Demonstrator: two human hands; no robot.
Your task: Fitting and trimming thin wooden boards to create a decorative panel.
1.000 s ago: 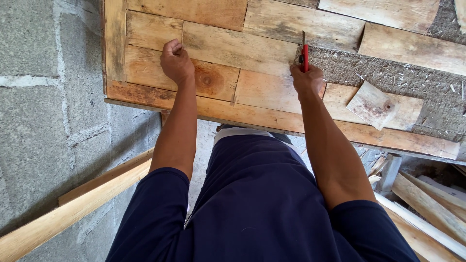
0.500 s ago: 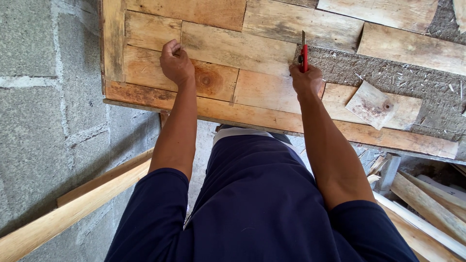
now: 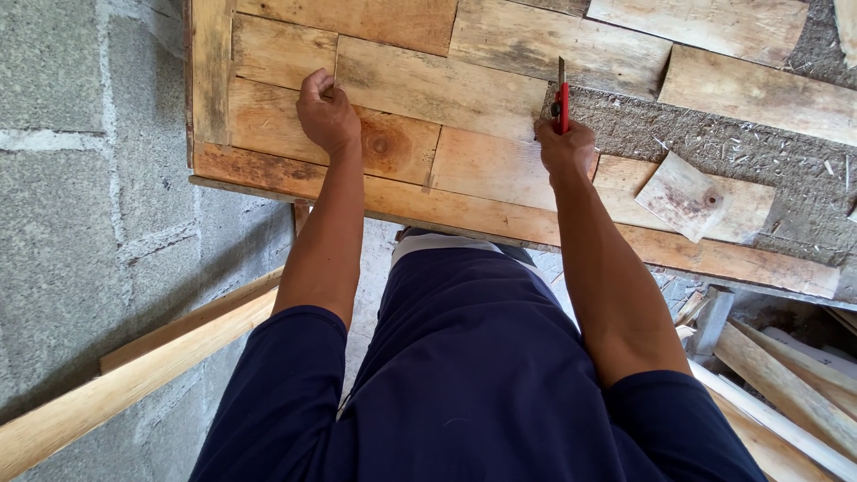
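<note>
My right hand is closed around a red-handled cutter, whose tip points up at the edge of a weathered plank where it meets the rough grey surface. My left hand is a fist pressed against a brown wooden board with a dark knot, near a seam between boards. What the left fist holds, if anything, is hidden. Both arms reach up from my dark blue sleeves.
Patchwork wooden boards cover a coarse grey panel. A small loose square of wood lies on it at right. A grey block wall stands left. Long timber rails and stacked laths lie below.
</note>
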